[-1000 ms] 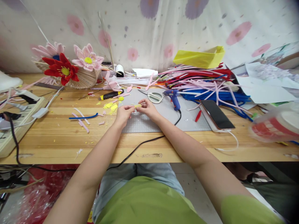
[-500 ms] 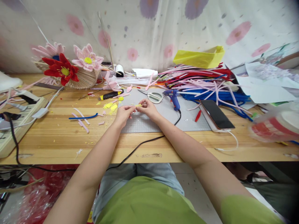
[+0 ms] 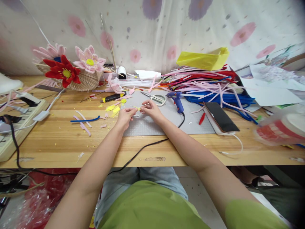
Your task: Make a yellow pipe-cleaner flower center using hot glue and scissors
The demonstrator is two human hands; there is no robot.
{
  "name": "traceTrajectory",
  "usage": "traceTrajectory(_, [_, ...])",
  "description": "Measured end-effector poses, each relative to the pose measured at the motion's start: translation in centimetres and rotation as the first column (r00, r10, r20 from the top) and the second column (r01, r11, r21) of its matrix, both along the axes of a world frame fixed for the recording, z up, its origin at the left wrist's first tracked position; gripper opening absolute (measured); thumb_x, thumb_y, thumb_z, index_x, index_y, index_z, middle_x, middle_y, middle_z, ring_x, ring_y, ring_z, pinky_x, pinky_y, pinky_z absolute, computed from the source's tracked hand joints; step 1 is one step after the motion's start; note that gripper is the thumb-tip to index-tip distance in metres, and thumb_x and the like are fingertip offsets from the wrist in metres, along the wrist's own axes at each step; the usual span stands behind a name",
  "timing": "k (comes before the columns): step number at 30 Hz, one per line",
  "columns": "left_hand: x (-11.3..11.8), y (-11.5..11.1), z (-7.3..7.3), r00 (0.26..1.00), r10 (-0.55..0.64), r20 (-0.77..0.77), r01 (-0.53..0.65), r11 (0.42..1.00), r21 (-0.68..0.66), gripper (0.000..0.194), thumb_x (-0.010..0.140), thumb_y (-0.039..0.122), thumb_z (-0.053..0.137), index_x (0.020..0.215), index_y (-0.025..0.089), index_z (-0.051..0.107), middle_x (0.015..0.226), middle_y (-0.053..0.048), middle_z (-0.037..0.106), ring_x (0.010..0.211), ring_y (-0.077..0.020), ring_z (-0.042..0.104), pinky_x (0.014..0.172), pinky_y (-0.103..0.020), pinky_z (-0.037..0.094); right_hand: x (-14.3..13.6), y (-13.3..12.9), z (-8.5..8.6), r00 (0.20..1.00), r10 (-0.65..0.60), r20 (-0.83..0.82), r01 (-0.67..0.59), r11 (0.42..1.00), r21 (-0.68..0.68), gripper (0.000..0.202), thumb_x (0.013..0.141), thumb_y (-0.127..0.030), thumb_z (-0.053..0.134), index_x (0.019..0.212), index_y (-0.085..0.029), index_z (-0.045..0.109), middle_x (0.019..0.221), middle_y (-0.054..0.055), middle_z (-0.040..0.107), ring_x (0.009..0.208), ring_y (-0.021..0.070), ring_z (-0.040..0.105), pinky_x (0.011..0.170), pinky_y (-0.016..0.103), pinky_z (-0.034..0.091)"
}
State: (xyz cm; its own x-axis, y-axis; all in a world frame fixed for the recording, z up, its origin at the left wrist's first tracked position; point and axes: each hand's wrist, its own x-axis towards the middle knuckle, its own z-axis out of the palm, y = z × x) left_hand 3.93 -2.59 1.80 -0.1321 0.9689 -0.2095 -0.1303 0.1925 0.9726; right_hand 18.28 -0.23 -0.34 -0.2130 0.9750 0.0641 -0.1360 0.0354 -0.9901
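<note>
My left hand [image 3: 126, 117] and my right hand [image 3: 151, 110] meet above the grey cutting mat [image 3: 154, 127]. Between their fingertips is a small yellow piece [image 3: 138, 108], pinched from both sides; its exact kind is too small to make out. Scissors [image 3: 157, 99] with pale handles lie just beyond my right hand. To their right rests a blue hot glue gun [image 3: 175, 100], its black cord running toward me. Yellow scraps [image 3: 113, 109] and a black-and-yellow utility knife [image 3: 113, 97] lie left of the mat's far part.
Pipe cleaners [image 3: 214, 84] in several colours are piled at the back right. A phone [image 3: 221, 117] and a plastic cup [image 3: 283, 125] stand right. Fuzzy flowers [image 3: 63, 70] sit back left, near a power strip [image 3: 23, 124]. A blue pipe cleaner [image 3: 85, 120] lies left.
The fingertips have drawn slightly apart, and more of the yellow piece shows between them. My right hand has shifted a little. Everything on the table stays in place.
</note>
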Motion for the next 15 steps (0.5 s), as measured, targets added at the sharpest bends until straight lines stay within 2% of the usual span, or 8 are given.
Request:
traceTrajectory(6, [0.13,0.16,-0.13,0.999,0.030,-0.025,-0.030,1.000,0.003,0.027,0.051,0.027,0.080,0.058,0.013,0.058,0.050,0.004,0.047,0.046,-0.0043,0.039,0.038,-0.016,0.025,-0.36,0.29,-0.36,0.999,-0.048,0.010,0.047,0.998,0.039,0.043,0.056,-0.037,0.074,0.084,-0.022,0.044,0.065,-0.007,0.061,0.062,0.0098,0.058,0.061,0.025,0.045])
traceTrajectory(11, [0.25,0.28,-0.07,0.999,0.046,0.008,-0.046,0.999,0.012,0.028,0.049,0.028,0.080,0.059,0.013,0.059,0.052,0.004,0.048,0.047,-0.0041,0.039,0.038,-0.017,0.023,-0.56,-0.12,0.03,0.996,-0.083,-0.037,0.085,0.995,0.045,0.039,0.061,-0.036,0.069,0.087,-0.023,0.043,0.070,-0.007,0.061,0.070,0.0102,0.061,0.068,0.026,0.048])
traceTrajectory(15, [0.50,0.09,-0.11,0.999,0.035,0.029,-0.035,0.999,0.011,0.029,0.048,0.029,0.080,0.058,0.014,0.057,0.053,0.004,0.048,0.047,-0.0037,0.037,0.038,-0.017,0.020,-0.66,-0.44,-0.12,0.999,-0.013,-0.048,0.014,1.000,0.024,0.045,0.058,-0.033,0.071,0.092,-0.024,0.042,0.074,-0.006,0.063,0.071,0.0105,0.061,0.071,0.027,0.048])
